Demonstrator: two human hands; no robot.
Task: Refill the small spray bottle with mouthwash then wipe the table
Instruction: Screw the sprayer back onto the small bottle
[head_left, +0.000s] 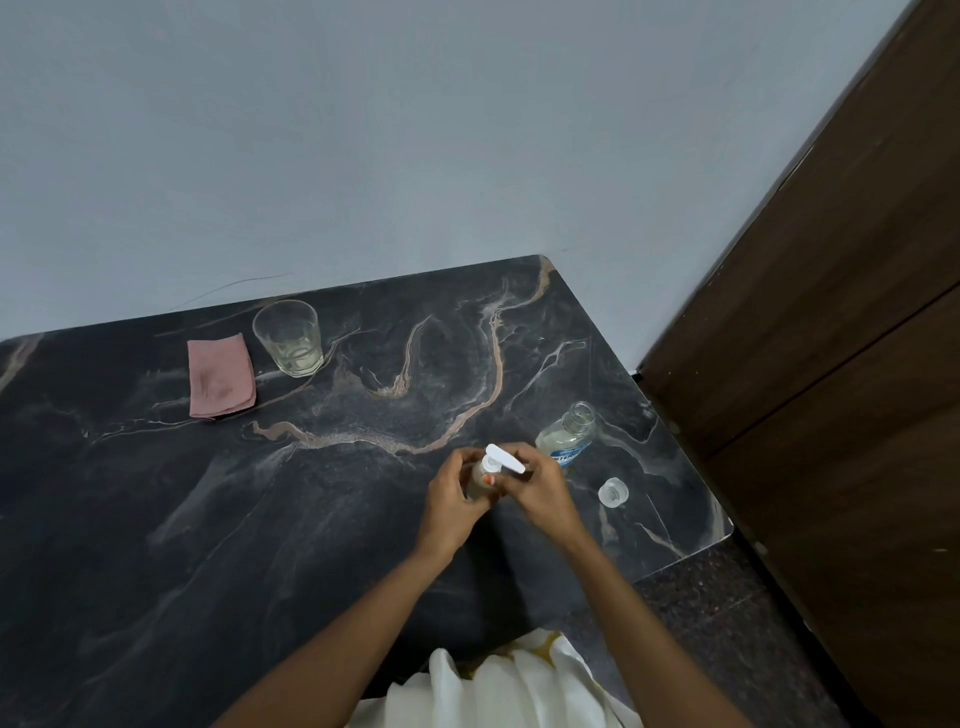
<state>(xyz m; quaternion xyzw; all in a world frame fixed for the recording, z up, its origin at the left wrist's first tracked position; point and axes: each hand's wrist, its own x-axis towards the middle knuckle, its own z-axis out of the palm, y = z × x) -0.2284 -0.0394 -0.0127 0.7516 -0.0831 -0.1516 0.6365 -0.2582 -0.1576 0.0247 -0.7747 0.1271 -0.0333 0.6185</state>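
A small spray bottle (478, 480) with a white spray head (503, 458) stands on the dark marble table (260, 519). My left hand (451, 506) wraps its body. My right hand (537, 491) has its fingers on the spray head. Just behind my right hand stands the mouthwash bottle (569, 434), clear, uncapped, with a blue label. Its clear cap (613, 492) lies on the table to the right. A folded pink cloth (221, 375) lies at the far left.
A drinking glass (289, 338) with a little pale liquid stands beside the cloth near the wall. The table's right edge is close to the cap, and a brown wooden door (831, 364) stands beyond it. Speckled floor lies below.
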